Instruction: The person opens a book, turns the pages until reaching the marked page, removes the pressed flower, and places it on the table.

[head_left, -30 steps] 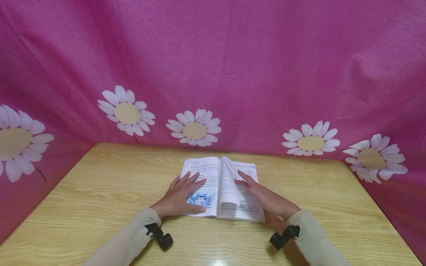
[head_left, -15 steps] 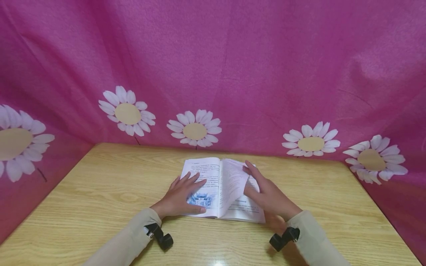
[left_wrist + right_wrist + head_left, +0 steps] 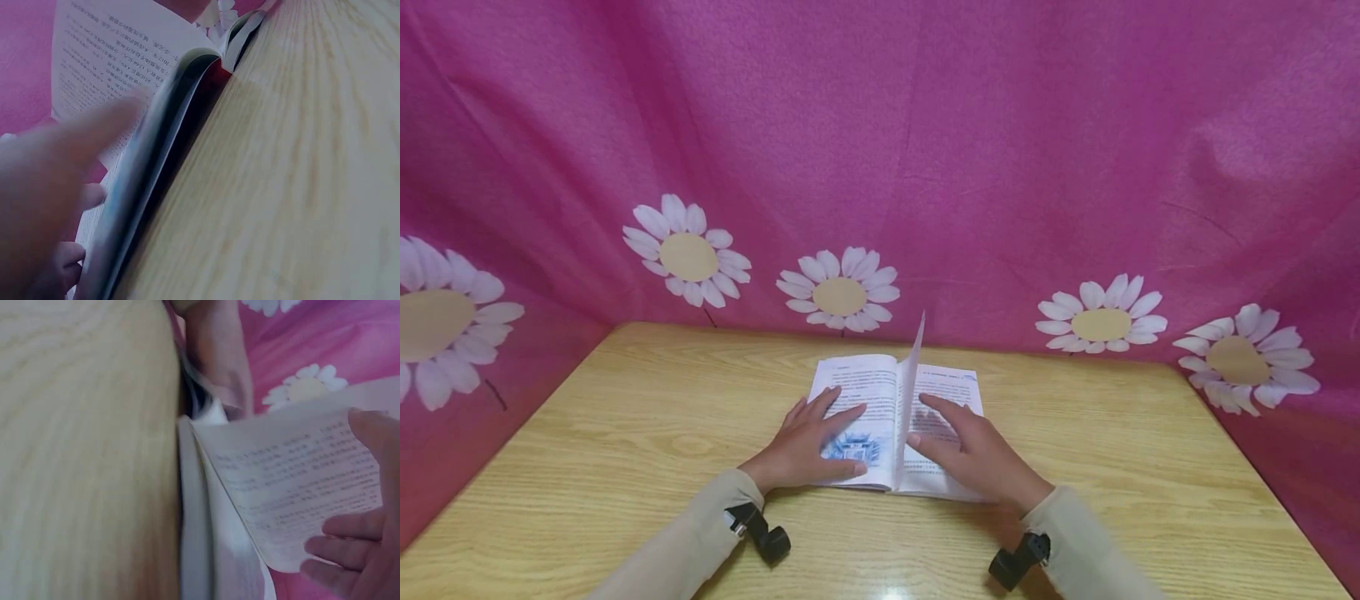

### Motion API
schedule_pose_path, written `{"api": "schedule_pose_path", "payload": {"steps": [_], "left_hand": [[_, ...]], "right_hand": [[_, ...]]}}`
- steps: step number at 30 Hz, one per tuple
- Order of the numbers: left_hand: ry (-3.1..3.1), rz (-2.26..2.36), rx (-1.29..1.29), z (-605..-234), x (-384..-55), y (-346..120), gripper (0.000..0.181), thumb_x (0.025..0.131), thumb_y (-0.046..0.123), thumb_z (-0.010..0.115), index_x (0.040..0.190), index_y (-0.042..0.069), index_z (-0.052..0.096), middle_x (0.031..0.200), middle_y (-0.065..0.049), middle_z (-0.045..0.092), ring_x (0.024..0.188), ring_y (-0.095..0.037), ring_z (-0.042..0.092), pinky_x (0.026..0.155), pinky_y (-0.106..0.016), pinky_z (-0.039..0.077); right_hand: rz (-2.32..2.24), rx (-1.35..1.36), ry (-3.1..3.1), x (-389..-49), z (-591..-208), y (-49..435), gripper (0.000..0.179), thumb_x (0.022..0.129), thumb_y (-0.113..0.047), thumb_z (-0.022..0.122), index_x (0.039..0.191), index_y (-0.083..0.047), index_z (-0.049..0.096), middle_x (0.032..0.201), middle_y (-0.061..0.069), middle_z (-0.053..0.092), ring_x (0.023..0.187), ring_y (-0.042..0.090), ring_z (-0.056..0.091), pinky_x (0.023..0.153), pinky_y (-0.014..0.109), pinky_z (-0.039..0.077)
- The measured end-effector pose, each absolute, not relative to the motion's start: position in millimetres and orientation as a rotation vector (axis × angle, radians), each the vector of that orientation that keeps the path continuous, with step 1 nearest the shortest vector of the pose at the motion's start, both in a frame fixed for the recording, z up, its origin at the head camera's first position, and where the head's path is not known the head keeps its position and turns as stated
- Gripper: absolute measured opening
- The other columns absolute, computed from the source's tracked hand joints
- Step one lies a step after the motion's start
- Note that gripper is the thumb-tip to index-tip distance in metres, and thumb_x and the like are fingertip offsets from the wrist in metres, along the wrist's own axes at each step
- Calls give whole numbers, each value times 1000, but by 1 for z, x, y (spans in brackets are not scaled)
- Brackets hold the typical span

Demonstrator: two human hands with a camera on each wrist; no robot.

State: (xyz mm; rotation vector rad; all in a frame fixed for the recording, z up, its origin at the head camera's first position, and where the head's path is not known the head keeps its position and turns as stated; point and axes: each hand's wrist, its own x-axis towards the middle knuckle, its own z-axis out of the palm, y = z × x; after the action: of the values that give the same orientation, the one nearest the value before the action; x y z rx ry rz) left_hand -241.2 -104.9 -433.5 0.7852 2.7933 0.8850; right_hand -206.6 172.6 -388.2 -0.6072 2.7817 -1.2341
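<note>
Book point(image 3: 886, 417) lies open on the table point(image 3: 662, 433), between the two hands. Page turn looks about half done: one leaf point(image 3: 904, 408) stands nearly upright at the spine, not yet down on the left page point(image 3: 865, 379); laying it flat seems to be what's left. Left hand point(image 3: 808, 442) rests on the left page, fingers spread, pinching nothing. Right hand point(image 3: 973, 450) is over the right page point(image 3: 951, 383), fingers apart and extended, no pinch seen; thumb tip right by the leaf, can't tell if touching. Versus half a second ago: leaf no longer leans over to the right, right hand sits closer to the spine, left hand and book about unchanged.
</note>
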Motion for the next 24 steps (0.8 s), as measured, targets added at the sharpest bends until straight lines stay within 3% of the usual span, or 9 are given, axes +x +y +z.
{"api": "schedule_pose_path", "payload": {"steps": [5, 9, 16, 24], "left_hand": [[2797, 1136, 626, -431, -244, -102, 57, 101, 53, 31, 150, 24, 36, 157, -7, 27, 146, -25, 19, 117, -49, 10], [2689, 1454, 399, -429, -246, -102, 58, 103, 52, 17, 147, 23, 42, 152, -3, 38, 143, -23, 27, 116, -46, 19], [2477, 1856, 125, -429, -250, -106, 61, 103, 53, 15, 139, 20, 51, 146, -3, 47, 141, -22, 32, 117, -42, 16], [2388, 2066, 89, -428, -253, -105, 56, 105, 40, 16, 137, 9, 50, 143, -11, 49, 136, -25, 39, 116, -41, 22]], "right_hand": [[-1257, -691, 2711, -201, -393, 162, 58, 93, -49, 58, 142, -17, 49, 141, 1, 52, 132, 23, 45, 107, 49, 37], [-1285, -750, 2657, -199, -398, 156, 58, 95, -48, 56, 144, -19, 46, 144, -2, 49, 134, 18, 43, 108, 46, 37], [-1263, -842, 2662, -201, -405, 145, 59, 96, -45, 55, 144, -12, 45, 146, -1, 46, 135, 14, 39, 111, 43, 32], [-1172, -805, 2668, -201, -402, 140, 62, 96, -51, 51, 146, -14, 43, 148, 0, 44, 137, 15, 36, 114, 44, 25]]}}
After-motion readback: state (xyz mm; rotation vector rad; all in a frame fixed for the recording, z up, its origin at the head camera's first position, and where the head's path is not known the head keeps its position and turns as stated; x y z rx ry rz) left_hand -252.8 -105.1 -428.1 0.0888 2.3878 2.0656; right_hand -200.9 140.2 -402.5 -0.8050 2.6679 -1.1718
